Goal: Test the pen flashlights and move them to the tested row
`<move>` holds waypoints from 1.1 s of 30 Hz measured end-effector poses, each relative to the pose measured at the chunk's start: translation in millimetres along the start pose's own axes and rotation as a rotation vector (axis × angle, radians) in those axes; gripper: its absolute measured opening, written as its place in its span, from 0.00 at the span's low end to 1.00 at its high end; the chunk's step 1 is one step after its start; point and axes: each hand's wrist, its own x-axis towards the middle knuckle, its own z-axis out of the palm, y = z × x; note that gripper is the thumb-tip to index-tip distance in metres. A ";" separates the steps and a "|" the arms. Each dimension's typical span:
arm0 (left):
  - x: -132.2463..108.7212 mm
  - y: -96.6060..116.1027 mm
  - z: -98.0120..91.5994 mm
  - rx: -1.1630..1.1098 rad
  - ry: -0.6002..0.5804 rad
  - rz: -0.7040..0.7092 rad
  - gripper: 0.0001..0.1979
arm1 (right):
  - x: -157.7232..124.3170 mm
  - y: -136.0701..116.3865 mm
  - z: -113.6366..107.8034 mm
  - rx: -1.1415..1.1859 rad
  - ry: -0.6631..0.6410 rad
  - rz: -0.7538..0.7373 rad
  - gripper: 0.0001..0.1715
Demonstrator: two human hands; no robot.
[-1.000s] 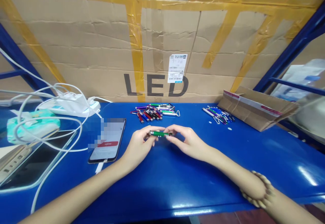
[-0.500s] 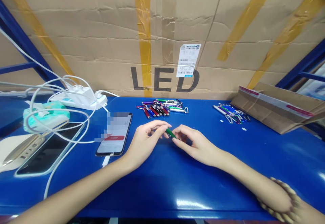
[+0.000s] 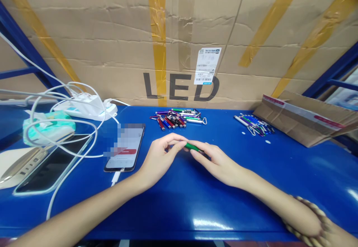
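A slim green tube-shaped penlight (image 3: 192, 147) is held between my two hands above the blue table. My left hand (image 3: 163, 157) pinches its left end between thumb and fingers. Around its right part the fingers of my right hand (image 3: 218, 163) are closed, hiding some of the dark end. Beyond my hands lies a pile of similar small penlights (image 3: 179, 119) in red, blue, black, purple and green, some with carabiner clips. A second group of penlights (image 3: 254, 124), mostly blue and silver, lies farther right.
A lit phone (image 3: 125, 148) on a charging cable lies left of my hands. Farther left are a dark phone (image 3: 53, 165), looped white cables, a tissue pack (image 3: 47, 125) and a power strip (image 3: 84, 109). An open cardboard box (image 3: 302, 122) stands right; a large carton (image 3: 120, 45) backs the table (image 3: 173, 209).
The green penlight has turned to lie flatter and reaches farther into my right hand. My right fingers have stretched forward along it. My left hand keeps its pinch.
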 end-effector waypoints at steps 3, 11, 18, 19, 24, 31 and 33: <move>-2.1 -0.2 -2.7 0.025 0.066 0.108 0.12 | -2.3 -2.3 0.7 -0.046 -0.008 0.020 0.23; -3.6 -2.3 -10.3 -0.315 -0.040 0.460 0.34 | -13.7 -21.4 4.3 -0.102 -0.108 0.002 0.25; -5.6 -6.4 -7.5 -0.274 -0.149 0.410 0.34 | -16.2 -23.4 2.6 -0.069 -0.080 -0.016 0.24; -6.3 -7.3 -7.2 -0.267 -0.155 0.403 0.34 | -16.0 -23.5 2.4 -0.061 -0.084 -0.015 0.24; -6.9 -15.9 -4.1 -0.275 -0.121 0.402 0.31 | -14.2 -21.8 4.0 -0.011 -0.110 -0.014 0.22; -7.3 -23.4 -0.5 -0.262 -0.102 0.413 0.29 | -10.3 -18.2 4.2 -0.024 -0.091 -0.062 0.18; -7.5 -22.4 -0.6 -0.267 -0.107 0.406 0.29 | -10.2 -18.8 3.7 -0.041 -0.093 -0.069 0.17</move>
